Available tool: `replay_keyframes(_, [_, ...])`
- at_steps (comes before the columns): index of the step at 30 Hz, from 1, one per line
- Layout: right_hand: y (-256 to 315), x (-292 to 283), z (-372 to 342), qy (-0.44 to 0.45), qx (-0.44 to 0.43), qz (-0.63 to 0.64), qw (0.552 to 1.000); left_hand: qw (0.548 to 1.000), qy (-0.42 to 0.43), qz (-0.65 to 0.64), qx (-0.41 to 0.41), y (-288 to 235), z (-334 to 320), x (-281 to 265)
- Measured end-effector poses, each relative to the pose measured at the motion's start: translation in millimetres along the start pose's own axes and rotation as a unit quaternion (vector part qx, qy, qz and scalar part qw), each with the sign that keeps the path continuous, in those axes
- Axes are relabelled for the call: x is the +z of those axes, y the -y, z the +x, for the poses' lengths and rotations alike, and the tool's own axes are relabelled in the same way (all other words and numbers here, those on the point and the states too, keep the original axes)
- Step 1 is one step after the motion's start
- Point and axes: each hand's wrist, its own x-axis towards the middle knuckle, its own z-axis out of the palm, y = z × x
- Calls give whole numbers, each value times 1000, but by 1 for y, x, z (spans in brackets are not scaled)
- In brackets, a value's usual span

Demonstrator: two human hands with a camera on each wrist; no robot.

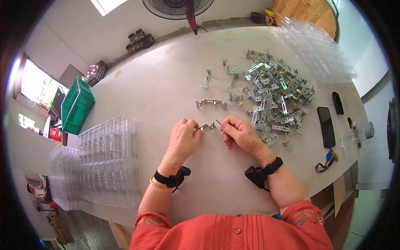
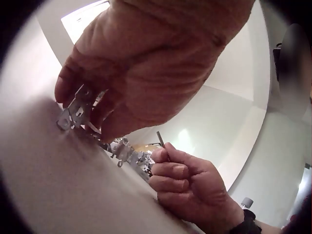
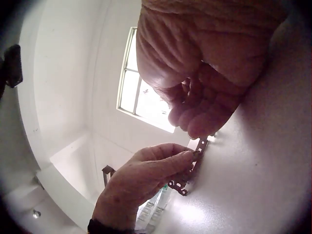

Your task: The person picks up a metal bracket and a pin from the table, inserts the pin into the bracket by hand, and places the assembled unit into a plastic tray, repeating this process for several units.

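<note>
In the head view my left hand (image 1: 181, 141) pinches a small metal bracket (image 1: 213, 126) above the table. Its holed, plate-like end juts from the fingertips in the left wrist view, where the bracket (image 2: 74, 113) hangs close over the white surface. My right hand (image 1: 242, 136) faces it from the other side, gripping a thin dark metal pin (image 2: 161, 138) between thumb and forefinger, its tip pointing up in that view. In the right wrist view the right fingers hide the pin. Beyond both hands lies a single bracket (image 1: 211, 103) with brass-coloured parts.
A large heap of metal brackets (image 1: 271, 89) spreads right of centre. Stacked clear plastic trays (image 1: 134, 158) stand at left, more clear trays (image 1: 321, 52) at back right. A green crate (image 1: 79, 104) sits at the far left edge. A phone (image 1: 326, 127) and keys (image 1: 329, 157) lie at right.
</note>
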Motion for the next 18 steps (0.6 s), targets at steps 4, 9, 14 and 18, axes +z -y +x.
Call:
replay_keyframes(4, [0,0,0,-1,-1,-4,1000,1000,-11,8,23,1,-3,4])
replay_keyframes(9, [1,2,-1,-5,-7,7,1000,934,6,-340,-114,5,-11,6])
replay_keyframes(14, [0,2,0,-8,-11,8,1000,966,-52,-249,-37,0,-19,12])
replay_keyframes(18, [-2,1,1,-13,-9,1,1000,993,-48,-64,91,-13,-34,9])
